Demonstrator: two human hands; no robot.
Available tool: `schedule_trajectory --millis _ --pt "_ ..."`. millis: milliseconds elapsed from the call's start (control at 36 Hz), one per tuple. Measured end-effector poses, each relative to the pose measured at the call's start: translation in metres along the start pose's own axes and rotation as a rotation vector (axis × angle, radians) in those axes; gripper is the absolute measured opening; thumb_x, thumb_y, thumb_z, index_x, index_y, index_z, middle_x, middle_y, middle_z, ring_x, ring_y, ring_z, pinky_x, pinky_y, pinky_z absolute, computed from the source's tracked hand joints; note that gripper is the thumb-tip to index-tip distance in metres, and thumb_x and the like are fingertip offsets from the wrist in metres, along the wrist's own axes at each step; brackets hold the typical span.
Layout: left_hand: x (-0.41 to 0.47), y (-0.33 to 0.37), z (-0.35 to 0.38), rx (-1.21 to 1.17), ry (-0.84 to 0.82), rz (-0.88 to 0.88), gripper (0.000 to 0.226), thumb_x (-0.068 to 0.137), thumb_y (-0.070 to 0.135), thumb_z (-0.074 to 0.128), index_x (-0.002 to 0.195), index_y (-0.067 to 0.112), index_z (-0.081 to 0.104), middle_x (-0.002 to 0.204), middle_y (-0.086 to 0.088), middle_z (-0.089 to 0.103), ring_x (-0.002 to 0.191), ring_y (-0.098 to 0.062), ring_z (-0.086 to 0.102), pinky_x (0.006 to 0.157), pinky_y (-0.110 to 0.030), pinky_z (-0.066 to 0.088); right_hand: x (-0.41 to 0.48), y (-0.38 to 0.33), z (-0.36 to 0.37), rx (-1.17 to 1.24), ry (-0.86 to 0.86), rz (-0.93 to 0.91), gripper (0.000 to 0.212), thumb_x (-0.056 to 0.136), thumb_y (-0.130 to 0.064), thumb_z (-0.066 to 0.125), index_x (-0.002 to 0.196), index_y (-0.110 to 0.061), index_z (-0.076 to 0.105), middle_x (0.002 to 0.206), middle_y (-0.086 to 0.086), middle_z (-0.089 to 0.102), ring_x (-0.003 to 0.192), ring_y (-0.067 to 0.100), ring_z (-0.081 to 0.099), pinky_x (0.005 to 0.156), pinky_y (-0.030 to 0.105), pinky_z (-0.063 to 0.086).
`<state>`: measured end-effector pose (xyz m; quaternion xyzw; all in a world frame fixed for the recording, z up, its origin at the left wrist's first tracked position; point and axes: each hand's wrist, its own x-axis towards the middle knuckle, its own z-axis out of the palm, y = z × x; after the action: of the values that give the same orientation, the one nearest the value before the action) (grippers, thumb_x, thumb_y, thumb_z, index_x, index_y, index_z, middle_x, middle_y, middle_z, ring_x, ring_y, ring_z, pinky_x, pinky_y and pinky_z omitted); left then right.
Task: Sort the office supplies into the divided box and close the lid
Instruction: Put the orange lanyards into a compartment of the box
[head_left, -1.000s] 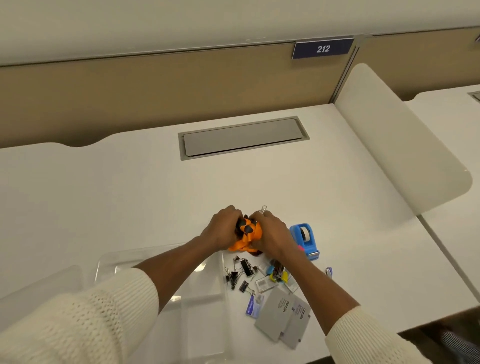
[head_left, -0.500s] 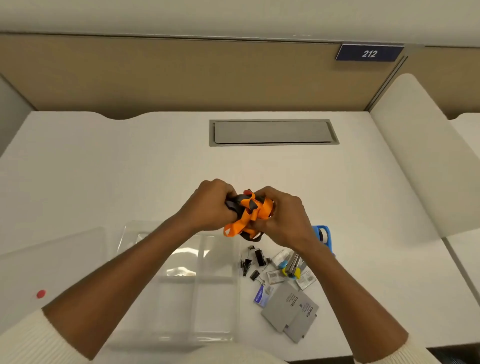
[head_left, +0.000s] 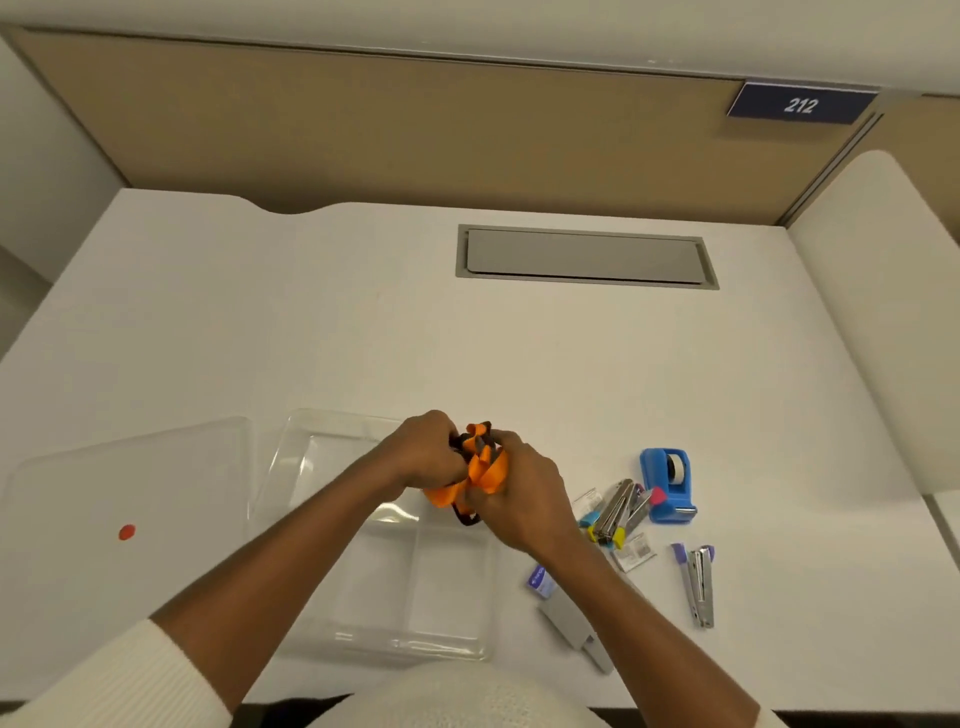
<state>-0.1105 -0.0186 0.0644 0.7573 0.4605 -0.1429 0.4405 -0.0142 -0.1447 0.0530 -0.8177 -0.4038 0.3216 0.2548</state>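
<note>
On the left of the white desk (head_left: 363, 338) a clear lid (head_left: 130, 499) lies flat with a red dot sticker (head_left: 127, 532) on it. Just beside it sits the clear divided box (head_left: 415, 597), open, its compartments looking bare as far as the glare lets me tell. Above the box's far right corner, the left hand (head_left: 423, 452) and right hand (head_left: 519, 493) are pressed together, both clenched on a bundle of orange and dark straps (head_left: 485, 467). To the right lie the loose supplies: a small blue-and-white packet (head_left: 539, 581), grey cards (head_left: 571, 623) near the front edge, a cluster of small staplers (head_left: 621, 512), a blue tape dispenser (head_left: 667, 483) and one purple-tipped stapler (head_left: 698, 587) apart. The far half of the desk is open room, broken only by a grey cable hatch (head_left: 587, 257). A blue plate (head_left: 800, 105) on the partition reads "212".
</note>
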Motion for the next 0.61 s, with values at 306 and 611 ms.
schedule_trajectory --millis 306,611 --pt "-0.019 -0.003 -0.004 0.391 0.005 0.225 0.016 0.097 0.020 0.053 0.104 0.012 0.066 0.100 -0.009 0.070 0.090 -0.029 0.066 0.082 -0.045 0.056 -0.016 0.008 0.004 -0.188 0.050 -0.171 0.055 0.089 -0.007 0.070 0.141 -0.017 0.054 0.129 0.008 0.064 0.109 0.032 0.065 0.090 0.044 0.053" --pt "-0.014 -0.043 0.012 0.267 0.328 0.269 0.031 0.080 0.031 0.083 0.107 0.024 0.068 0.104 0.006 0.061 0.090 -0.016 0.061 0.075 -0.033 0.055 -0.007 0.025 0.032 -0.678 0.120 -0.398 0.028 0.062 -0.002 0.089 0.083 -0.013 0.074 0.076 0.001 0.066 0.082 0.024 0.060 0.055 0.027 0.034"
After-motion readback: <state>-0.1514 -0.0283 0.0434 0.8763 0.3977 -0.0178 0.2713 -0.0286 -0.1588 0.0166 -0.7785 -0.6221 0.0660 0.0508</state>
